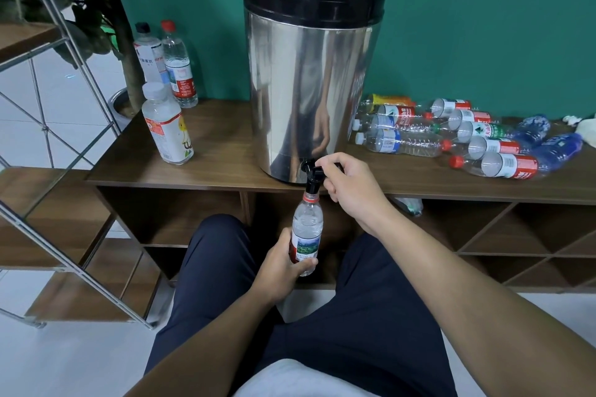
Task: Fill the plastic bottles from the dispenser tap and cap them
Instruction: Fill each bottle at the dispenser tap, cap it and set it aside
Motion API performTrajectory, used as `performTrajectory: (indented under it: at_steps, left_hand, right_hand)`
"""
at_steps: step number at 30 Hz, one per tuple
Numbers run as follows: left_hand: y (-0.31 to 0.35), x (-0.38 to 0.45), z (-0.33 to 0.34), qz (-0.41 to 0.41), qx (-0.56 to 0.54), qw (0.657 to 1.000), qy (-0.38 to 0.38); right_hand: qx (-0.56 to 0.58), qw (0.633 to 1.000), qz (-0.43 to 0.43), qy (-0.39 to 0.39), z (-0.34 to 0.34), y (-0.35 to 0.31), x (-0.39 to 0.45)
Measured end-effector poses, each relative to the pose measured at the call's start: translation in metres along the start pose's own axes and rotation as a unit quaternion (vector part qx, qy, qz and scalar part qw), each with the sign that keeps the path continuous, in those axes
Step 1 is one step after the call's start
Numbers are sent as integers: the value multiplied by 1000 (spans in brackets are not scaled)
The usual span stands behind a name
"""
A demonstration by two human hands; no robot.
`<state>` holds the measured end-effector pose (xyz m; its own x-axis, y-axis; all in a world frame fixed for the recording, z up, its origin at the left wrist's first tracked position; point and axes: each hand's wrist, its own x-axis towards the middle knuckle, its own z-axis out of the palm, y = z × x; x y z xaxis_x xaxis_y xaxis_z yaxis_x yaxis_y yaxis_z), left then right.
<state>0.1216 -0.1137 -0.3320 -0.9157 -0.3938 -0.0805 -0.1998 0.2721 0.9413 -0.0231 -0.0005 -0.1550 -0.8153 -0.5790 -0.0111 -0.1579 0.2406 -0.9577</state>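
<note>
Lower centre: left hand [280,263] grasped the clear plastic bottle with red-green label [306,232], upright, its mouth directly beneath the black dispenser tap [312,178]. Just right, right hand [348,182] clenched the tap lever. Behind, steel urn [309,87].

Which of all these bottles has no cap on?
The bottle gripped in the left hand, its open neck under the tap. Every other bottle whose neck shows is capped.

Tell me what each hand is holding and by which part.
The left hand grips the bottle round its lower body, at the label. The right hand has its fingers curled on the dispenser tap lever.
</note>
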Motion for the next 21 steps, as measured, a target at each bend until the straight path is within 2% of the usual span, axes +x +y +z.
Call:
performTrajectory:
  at_steps: [21]
  left_hand:
    - [-1, 2, 0, 1, 1, 1000, 5]
  right_hand:
    - [-23, 998, 1, 52, 8, 0, -7]
